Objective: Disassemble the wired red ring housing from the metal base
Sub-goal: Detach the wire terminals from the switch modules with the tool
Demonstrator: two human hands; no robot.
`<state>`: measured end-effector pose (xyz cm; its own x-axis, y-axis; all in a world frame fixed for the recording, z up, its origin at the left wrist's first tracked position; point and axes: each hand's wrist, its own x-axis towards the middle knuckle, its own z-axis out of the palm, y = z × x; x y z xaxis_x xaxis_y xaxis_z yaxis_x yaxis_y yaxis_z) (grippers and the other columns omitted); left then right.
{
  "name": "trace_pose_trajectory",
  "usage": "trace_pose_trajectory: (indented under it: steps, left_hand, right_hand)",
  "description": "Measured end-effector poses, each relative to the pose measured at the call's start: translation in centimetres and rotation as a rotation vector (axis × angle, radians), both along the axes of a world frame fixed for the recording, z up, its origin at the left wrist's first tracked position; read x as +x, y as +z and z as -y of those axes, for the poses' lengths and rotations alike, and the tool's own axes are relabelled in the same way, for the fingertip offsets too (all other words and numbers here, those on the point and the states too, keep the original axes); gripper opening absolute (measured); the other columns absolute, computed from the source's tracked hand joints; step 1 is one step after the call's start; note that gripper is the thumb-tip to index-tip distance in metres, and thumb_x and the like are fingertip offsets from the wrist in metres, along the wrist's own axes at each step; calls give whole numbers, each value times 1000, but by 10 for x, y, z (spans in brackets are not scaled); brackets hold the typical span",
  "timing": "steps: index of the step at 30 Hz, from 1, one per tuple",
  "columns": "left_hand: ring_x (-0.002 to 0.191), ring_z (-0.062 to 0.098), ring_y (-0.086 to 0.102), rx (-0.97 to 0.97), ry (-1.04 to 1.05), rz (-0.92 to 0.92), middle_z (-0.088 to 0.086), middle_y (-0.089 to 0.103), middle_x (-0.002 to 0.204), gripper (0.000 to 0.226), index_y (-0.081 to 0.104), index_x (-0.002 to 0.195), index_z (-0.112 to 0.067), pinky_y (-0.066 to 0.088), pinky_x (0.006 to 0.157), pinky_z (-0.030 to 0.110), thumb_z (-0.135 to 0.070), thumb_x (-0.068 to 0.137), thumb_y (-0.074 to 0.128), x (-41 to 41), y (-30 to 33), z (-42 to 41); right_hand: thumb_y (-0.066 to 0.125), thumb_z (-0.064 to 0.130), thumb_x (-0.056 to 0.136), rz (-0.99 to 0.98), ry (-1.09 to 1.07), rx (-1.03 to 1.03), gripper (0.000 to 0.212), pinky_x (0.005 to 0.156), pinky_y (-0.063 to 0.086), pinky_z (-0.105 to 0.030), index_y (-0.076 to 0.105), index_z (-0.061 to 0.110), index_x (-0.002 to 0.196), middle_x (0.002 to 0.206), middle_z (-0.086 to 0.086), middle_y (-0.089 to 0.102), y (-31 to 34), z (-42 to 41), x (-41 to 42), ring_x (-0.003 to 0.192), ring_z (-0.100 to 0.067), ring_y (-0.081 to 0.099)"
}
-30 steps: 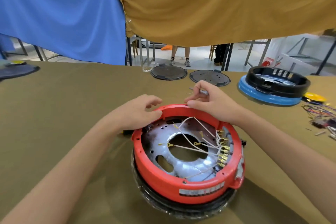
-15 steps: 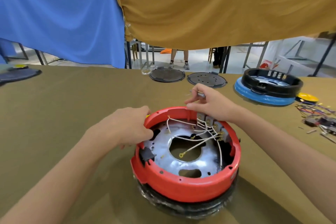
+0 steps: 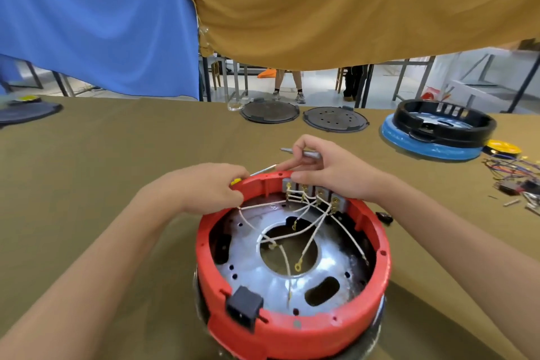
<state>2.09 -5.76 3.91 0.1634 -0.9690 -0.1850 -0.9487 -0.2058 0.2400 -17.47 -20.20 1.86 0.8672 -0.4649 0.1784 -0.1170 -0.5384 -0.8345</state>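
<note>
Left hand (image 3: 210, 190): fingers curled over the far-left rim of the round red plastic ring housing (image 3: 292, 327), gripping it; a yellow-handled screwdriver (image 3: 257, 173) lies just behind the knuckles.
Housing position: sits on the silver metal base (image 3: 263, 269) at the near middle of the olive-covered table (image 3: 87, 184), open side up, axis vertical, black socket (image 3: 244, 307) facing the person.
White wires (image 3: 292, 232): run from the grey terminal blocks (image 3: 321, 193) on the far wall across the base.
Right hand (image 3: 327, 172): pinches the far rim by the terminals while holding a thin metal tool (image 3: 309, 154).
Key relation: both hands meet the far rim, so a lift would likely tip upward from there, wires permitting.
</note>
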Motion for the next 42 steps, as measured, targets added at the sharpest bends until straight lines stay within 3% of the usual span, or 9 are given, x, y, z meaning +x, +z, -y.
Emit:
trace_pose_trajectory:
  steps: [2, 6, 11, 14, 18, 23, 30, 34, 42]
  left_hand:
    - [98, 16, 62, 52, -11, -20, -6, 66, 110, 30, 56, 121, -29, 51, 90, 37, -25, 91, 50, 2, 3, -4]
    - [102, 12, 60, -124, -77, -198, -9, 63, 114, 27, 57, 125, -28, 47, 95, 34, -29, 99, 50, -4, -5, 6]
    - [90, 18, 58, -234, -112, -96, -1, 66, 95, 15, 64, 106, -17, 46, 87, 40, -24, 99, 53, 4, -18, 17]
    - [89, 17, 60, -275, -51, -81, -5, 68, 94, 18, 63, 108, -24, 49, 84, 38, -27, 93, 54, 7, -20, 19]
    - [82, 17, 61, -305, -48, -37, -6, 68, 88, 18, 65, 102, -25, 51, 79, 38, -33, 88, 56, 5, -22, 23]
    - [79, 7, 60, -386, -95, -223, -9, 67, 86, 15, 66, 96, -27, 51, 78, 35, -37, 85, 65, 9, -31, 23]
    - [66, 0, 59, -467, -179, -37, -15, 65, 69, 31, 65, 99, -31, 48, 64, 26, -56, 80, 65, 10, -25, 27]
    - [64, 3, 58, -496, -206, -37, -13, 64, 68, 30, 64, 98, -31, 47, 63, 27, -55, 81, 67, 10, -26, 27]
    - [63, 3, 57, -531, -192, -22, -13, 62, 67, 33, 67, 97, -28, 47, 64, 30, -57, 82, 64, 7, -28, 25]
  right_hand:
    - [61, 8, 97, 62, -5, 11, 13, 94, 55, -28, 50, 4, 98, 111, -6, 74, -2, -2, 4, 104, -12, 71]
    - [49, 14, 104, 77, -16, 3, 14, 91, 54, -25, 61, 8, 107, 107, -5, 75, -1, -3, 12, 101, -14, 71]
    - [45, 18, 105, 31, -47, -101, 28, 79, 51, -15, 66, 15, 124, 100, -1, 73, 0, -2, 29, 91, -8, 69]
    - [47, 20, 104, 166, -111, -52, 26, 76, 56, -24, 70, 14, 115, 91, -1, 68, 5, 4, 31, 80, -10, 65]
    - [57, 19, 100, 316, -119, 35, 24, 62, 53, -25, 72, 1, 97, 78, -11, 70, 11, 8, 31, 64, -14, 59]
    - [62, 24, 97, 324, -88, 57, 31, 44, 44, -20, 68, -2, 81, 62, -6, 63, 4, 4, 36, 50, -15, 52]
    - [59, 26, 99, 276, -118, -71, 28, 42, 47, -20, 65, 6, 79, 57, -2, 65, -2, -1, 34, 46, -12, 59]
    - [60, 24, 98, 321, -113, -81, 28, 40, 51, -28, 64, 3, 81, 60, -8, 64, -2, 0, 34, 44, -24, 61]
    - [58, 28, 98, 282, -10, -354, 24, 41, 47, -20, 65, 13, 79, 64, -3, 63, -2, -5, 31, 47, -14, 65]
